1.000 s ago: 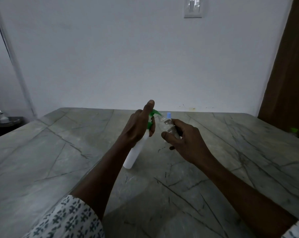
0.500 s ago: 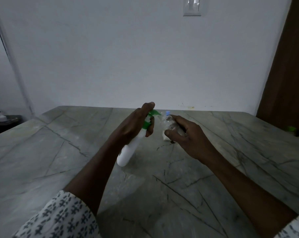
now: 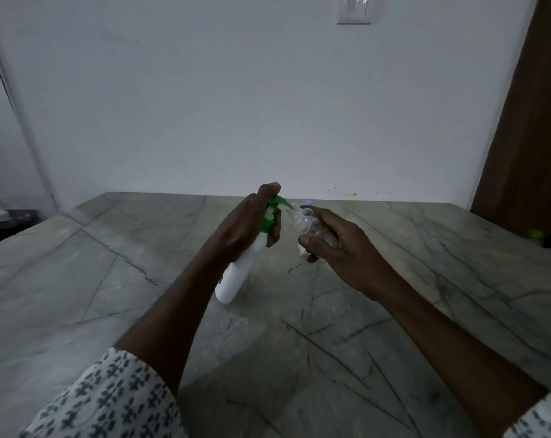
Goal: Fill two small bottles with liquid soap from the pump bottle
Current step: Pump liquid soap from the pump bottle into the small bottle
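Note:
My left hand (image 3: pixel 245 226) grips the white pump bottle (image 3: pixel 237 275) near its green pump head (image 3: pixel 275 205), holding it tilted above the table, with a finger on top of the pump. The green spout points into the neck of a small clear bottle (image 3: pixel 309 224), which my right hand (image 3: pixel 334 248) holds tilted toward the spout. Behind my right hand, a second small bottle (image 3: pixel 303 250) with a blue cap (image 3: pixel 306 203) stands on the table, mostly hidden.
A grey veined stone table (image 3: pixel 299 327) runs to a white wall. A brown door (image 3: pixel 530 121) stands at the right, with a green-topped object (image 3: pixel 535 233) beside the table's right edge. A dark side table (image 3: pixel 8 218) sits at far left.
Both hands have stayed together at the table's middle. The pump bottle's base has swung lower and nearer to me, and the spout has come to the small bottle's neck.

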`<state>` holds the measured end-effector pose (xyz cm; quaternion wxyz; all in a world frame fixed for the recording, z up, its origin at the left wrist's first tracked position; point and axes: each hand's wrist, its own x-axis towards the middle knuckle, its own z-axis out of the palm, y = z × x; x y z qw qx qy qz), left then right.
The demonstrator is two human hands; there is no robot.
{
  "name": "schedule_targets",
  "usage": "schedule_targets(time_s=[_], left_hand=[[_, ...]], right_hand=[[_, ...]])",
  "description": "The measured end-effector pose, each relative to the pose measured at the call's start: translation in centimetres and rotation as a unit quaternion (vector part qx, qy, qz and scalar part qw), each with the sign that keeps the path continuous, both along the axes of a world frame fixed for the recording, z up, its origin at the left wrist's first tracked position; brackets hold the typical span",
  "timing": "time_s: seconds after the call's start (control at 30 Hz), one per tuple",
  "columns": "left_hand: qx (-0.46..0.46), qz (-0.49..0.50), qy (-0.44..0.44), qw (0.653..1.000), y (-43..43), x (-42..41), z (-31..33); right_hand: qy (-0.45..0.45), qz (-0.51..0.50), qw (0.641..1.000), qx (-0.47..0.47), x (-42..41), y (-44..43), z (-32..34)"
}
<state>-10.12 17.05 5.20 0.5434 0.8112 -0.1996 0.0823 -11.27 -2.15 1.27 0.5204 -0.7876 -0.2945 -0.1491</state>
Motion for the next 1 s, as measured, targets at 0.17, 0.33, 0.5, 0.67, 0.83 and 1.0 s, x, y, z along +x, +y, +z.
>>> schedule_targets(time_s=[0.17, 0.33, 0.5, 0.67, 0.83, 1.0], left_hand=[[0.041, 0.008, -0.017, 0.999, -0.4, -0.2, 0.1], [0.071, 0.014, -0.039, 0.997, -0.5, -0.2, 0.1], [0.036, 0.006, -0.048, 0.998, 0.3, 0.3, -0.1], [-0.019, -0.008, -0.003, 1.000, 0.5, 0.9, -0.8], [-0.025, 0.005, 0.006, 1.000, 1.1, 1.3, -1.0], [-0.032, 0.003, -0.005, 0.999, 0.8, 1.0, -1.1]], right_hand=[[0.062, 0.013, 0.997, -0.032, -0.1, -0.4, -0.3], [0.141, 0.056, 0.988, 0.000, -0.4, 0.0, -0.4], [0.104, 0.041, 0.993, 0.030, -0.7, 0.2, -0.2], [0.148, 0.061, 0.985, 0.064, -0.4, 0.4, -0.4], [0.154, 0.078, 0.982, 0.078, -0.4, 0.4, -0.2], [0.134, 0.085, 0.985, 0.063, -0.4, 0.3, -0.3]])
